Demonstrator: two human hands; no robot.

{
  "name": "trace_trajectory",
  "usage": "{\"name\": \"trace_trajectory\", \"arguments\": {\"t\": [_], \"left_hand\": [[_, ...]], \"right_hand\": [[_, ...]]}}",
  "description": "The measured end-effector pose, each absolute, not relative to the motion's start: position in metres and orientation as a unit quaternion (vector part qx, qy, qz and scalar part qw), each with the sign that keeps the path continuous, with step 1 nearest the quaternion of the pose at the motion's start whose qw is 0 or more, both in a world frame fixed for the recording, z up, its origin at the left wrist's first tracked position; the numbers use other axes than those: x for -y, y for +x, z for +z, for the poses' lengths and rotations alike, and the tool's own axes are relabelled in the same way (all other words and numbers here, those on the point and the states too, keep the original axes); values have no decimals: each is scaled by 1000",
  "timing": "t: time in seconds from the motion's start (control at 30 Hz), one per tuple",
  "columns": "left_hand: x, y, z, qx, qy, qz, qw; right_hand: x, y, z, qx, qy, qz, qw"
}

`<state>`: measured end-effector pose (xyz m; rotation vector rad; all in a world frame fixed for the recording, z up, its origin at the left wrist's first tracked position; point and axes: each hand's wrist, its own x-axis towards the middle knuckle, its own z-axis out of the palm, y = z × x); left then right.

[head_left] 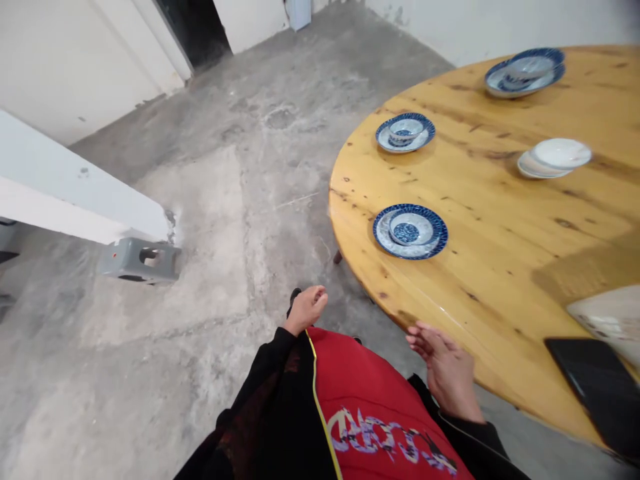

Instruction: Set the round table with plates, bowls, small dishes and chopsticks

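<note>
My left hand (pixel 306 309) hangs low over the concrete floor, fingers loosely curled and holding nothing. My right hand (pixel 447 371) is open, fingers apart, just off the near edge of a round wooden table (pixel 505 267). Nearest to it on the table sits a blue-patterned plate with a small bowl on it (pixel 410 231). A second such set (pixel 405 131) lies farther along the table's left edge. A third, larger blue plate and bowl (pixel 526 70) sits at the far side. A white plate with a white bowl (pixel 554 157) is at the right.
A black flat object (pixel 597 387) lies on the table's near right, beside a pale dish (pixel 607 317). A white beam on a grey block (pixel 140 259) crosses the floor at left. White walls and a dark doorway (pixel 193 27) stand beyond.
</note>
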<state>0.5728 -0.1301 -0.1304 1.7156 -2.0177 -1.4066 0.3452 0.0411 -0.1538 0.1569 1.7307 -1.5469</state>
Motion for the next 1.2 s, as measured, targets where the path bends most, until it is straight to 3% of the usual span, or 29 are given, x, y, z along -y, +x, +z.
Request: {"name": "trace_trajectory", "arguments": {"t": [0.27, 0.43, 0.87, 1.2], "left_hand": [[245, 680, -136, 673, 600, -428, 64], [317, 697, -135, 712, 557, -428, 25], [460, 519, -126, 840, 281, -464, 14], [550, 412, -118, 874, 189, -446, -39]], "right_hand": [[105, 430, -137, -660, 22, -613, 435], [151, 480, -133, -645, 69, -616, 447], [250, 440, -121, -633, 158, -672, 350], [353, 354, -107, -563, 127, -755, 311]]}}
